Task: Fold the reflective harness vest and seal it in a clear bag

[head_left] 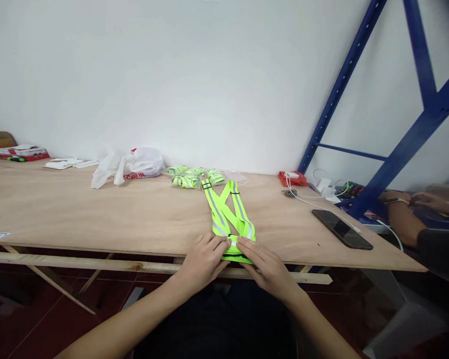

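Observation:
A neon-yellow reflective vest [222, 205] made of straps with grey stripes lies on the wooden table, its two shoulder straps pointing toward the wall and crossing partway down. Black buckles show near the far ends of the straps. At the table's front edge, the waist part is gathered into a flat stack. My left hand [205, 258] grips the left end of that stack, thumb and fingers closed on it. On the right end, my right hand [266, 264] pinches the same stack, fingers on top. The undersides of both grips are hidden.
Several bagged reflective vests [187, 178] lie by the wall, beside a white plastic bag [144, 163]. A phone [342, 229] with a cable and a red pouch [294, 178] are on the right. Beyond a blue metal frame [381, 174], another person's arms [406, 219] show.

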Tool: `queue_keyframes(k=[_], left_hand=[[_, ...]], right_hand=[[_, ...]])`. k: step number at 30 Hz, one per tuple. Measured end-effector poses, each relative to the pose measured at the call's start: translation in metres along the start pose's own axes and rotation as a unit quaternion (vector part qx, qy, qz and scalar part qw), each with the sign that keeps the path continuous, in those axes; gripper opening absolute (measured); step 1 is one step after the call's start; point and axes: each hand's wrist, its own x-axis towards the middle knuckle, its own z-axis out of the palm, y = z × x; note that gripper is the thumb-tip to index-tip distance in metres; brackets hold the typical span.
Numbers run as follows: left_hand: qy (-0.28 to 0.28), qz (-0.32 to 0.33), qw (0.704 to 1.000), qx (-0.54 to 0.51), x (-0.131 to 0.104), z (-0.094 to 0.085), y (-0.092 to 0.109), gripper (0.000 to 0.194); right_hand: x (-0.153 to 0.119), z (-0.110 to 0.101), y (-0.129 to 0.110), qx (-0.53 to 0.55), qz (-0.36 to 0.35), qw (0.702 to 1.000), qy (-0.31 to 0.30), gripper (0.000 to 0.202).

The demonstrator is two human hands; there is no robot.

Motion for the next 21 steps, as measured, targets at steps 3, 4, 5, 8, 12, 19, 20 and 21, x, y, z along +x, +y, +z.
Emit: queue_keyframes(k=[3, 4, 5, 8, 12, 19, 20, 21], left_hand=[[0.015, 0.016, 1.0, 0.003, -0.001, 0.002, -0.004, 0.03], [0.02, 0.02, 1.0, 0.005, -0.001, 0.002, -0.005, 0.028], [0.025, 0.024, 0.999, 0.006, -0.001, 0.001, -0.005, 0.027], [0.037, 0.033, 0.999, 0.009, 0.0, 0.0, -0.006, 0.026], [0.044, 0.04, 0.998, 0.015, 0.002, -0.002, -0.006, 0.027], [0.04, 0.029, 0.999, 0.007, 0.013, -0.002, -0.009, 0.025], [0.033, 0.018, 0.999, 0.004, 0.017, -0.003, -0.01, 0.024], [0.021, 0.003, 1.0, -0.001, 0.022, -0.004, -0.011, 0.023]], right_hand=[[-0.006, 0.002, 0.003, 0.013, 0.01, 1.0, 0.012, 0.056], [-0.007, 0.003, 0.004, 0.013, 0.012, 1.0, 0.016, 0.056], [-0.008, 0.003, 0.004, 0.012, 0.012, 1.0, 0.019, 0.055], [-0.007, 0.004, 0.003, 0.011, 0.009, 0.999, 0.029, 0.053], [-0.004, 0.004, 0.003, 0.022, 0.041, 0.999, 0.024, 0.05], [0.008, -0.002, 0.007, 0.08, 0.092, 0.992, 0.018, 0.039], [0.013, -0.003, 0.009, 0.089, 0.103, 0.991, 0.015, 0.037], [0.018, -0.005, 0.012, 0.1, 0.117, 0.988, 0.012, 0.034]])
